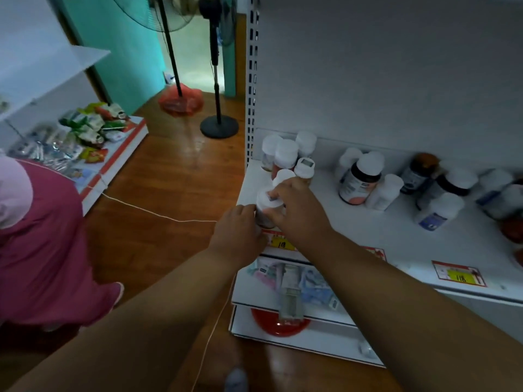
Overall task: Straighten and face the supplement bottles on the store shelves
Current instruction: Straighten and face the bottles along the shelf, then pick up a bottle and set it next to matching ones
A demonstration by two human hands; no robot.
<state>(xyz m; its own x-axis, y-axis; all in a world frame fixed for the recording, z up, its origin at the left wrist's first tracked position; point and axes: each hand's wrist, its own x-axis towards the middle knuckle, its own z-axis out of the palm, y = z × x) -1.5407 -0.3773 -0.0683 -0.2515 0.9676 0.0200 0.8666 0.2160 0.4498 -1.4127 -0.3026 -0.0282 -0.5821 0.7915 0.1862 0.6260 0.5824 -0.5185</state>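
We square up a front-corner bottle.

Our left hand [237, 224] cups the side of the white-capped bottle [267, 203] while our right hand [297, 205] curls over its cap, likely so we can twist the label forward. It stands at the left front edge of the shelf [382, 236], above a yellow price tag [281, 244], long axis upright; its label direction we cannot tell.

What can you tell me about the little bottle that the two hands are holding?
The small white-capped supplement bottle stands about upright at the front left corner of the white metal shelf. Its cap looks like plastic with a small dark mark on top; its body looks darker. The left hand and the right hand grip its sides.
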